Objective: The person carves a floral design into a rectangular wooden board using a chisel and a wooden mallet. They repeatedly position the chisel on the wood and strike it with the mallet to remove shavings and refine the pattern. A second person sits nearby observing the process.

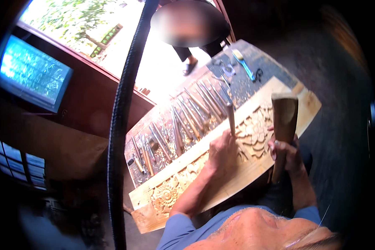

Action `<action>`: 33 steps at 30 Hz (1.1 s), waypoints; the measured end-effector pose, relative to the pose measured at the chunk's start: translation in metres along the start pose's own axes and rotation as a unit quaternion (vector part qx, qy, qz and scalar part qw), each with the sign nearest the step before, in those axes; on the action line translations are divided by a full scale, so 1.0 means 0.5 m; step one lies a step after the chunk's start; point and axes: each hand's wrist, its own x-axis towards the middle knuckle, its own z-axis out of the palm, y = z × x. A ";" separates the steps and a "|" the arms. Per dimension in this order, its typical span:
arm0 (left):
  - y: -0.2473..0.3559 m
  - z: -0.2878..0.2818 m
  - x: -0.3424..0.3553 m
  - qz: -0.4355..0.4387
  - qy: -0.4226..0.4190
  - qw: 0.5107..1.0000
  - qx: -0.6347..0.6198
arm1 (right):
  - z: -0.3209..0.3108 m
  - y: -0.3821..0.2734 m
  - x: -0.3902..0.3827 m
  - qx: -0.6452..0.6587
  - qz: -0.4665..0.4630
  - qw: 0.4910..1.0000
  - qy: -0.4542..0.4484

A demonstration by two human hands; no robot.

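A long wooden board (246, 175) with carved relief lies slantwise across the bench in front of me. My left hand (221, 149) is closed round a carving chisel (231, 118), held upright over the carved part of the board. Its cutting end is hidden by the hand. In my right hand (288, 155) is a wooden mallet (285, 116), gripped by its handle with the broad head up. The mallet is to the right of the chisel and apart from it. Carved flower shapes (166, 195) show at the board's left end.
Several chisels (187, 114) lie in a row on the workbench (254, 52) beyond the board, among wood shavings. A blue-handled brush (243, 64) lies at the far end. Past the bench a person (191, 62) is by the bright doorway. A dark strap (123, 108) crosses the view.
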 end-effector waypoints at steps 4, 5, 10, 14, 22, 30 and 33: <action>0.002 -0.019 0.000 -0.017 -0.026 0.999 -0.032 | 0.005 0.015 -0.001 -0.060 -0.055 0.997 0.000; 0.003 -0.023 0.001 0.001 -0.023 0.999 -0.031 | 0.002 0.020 0.001 -0.055 -0.051 0.997 0.008; 0.002 -0.021 -0.007 -0.003 -0.028 0.999 -0.015 | -0.022 0.026 0.009 -0.088 -0.053 0.995 -0.013; -0.019 -0.011 -0.013 -0.002 -0.029 1.000 0.003 | -0.011 0.015 0.004 -0.090 -0.038 0.995 -0.007; -0.026 -0.006 -0.014 0.022 -0.017 1.000 0.000 | -0.004 0.012 -0.001 -0.114 -0.041 0.993 0.000; -0.025 -0.009 -0.013 0.000 -0.031 1.000 0.002 | 0.000 0.014 0.000 -0.065 -0.059 0.996 -0.026; -0.028 -0.012 -0.013 0.004 -0.030 1.000 0.007 | 0.004 0.014 0.000 -0.058 -0.056 0.996 -0.023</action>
